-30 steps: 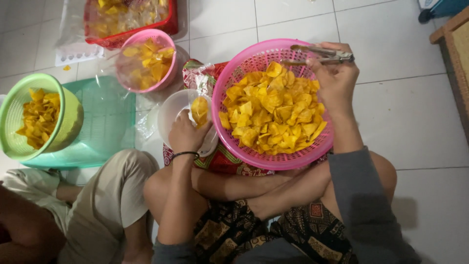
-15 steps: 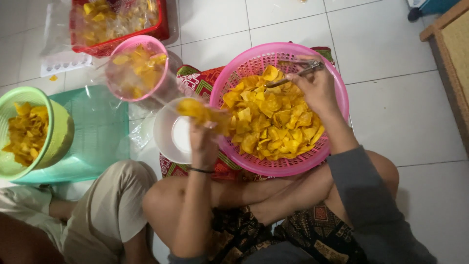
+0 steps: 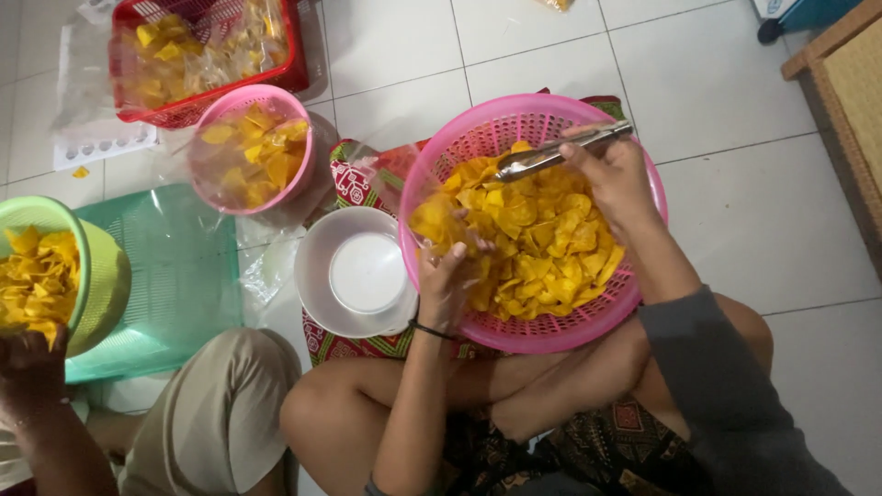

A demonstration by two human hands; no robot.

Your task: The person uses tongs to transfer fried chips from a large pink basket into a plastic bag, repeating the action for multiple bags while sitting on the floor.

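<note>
Right hand (image 3: 617, 174): closed around the handles of metal tongs (image 3: 560, 152), tips lying on the heap near the far rim.
Left hand (image 3: 448, 280): fingers curled into the chips (image 3: 524, 234) at the near-left edge; I cannot tell whether it grips a bag.
Chips: heaped in 1 pink basket (image 3: 588, 323) on the lap.
Handling: likely light, thin, brittle and a little oily; best pinched gently by the tongs across the flat faces, or scooped loosely.
Basket: light, flexible plastic; hold by the rim.
Nearby: white bowl (image 3: 354, 271) just left, touching the basket.
</note>
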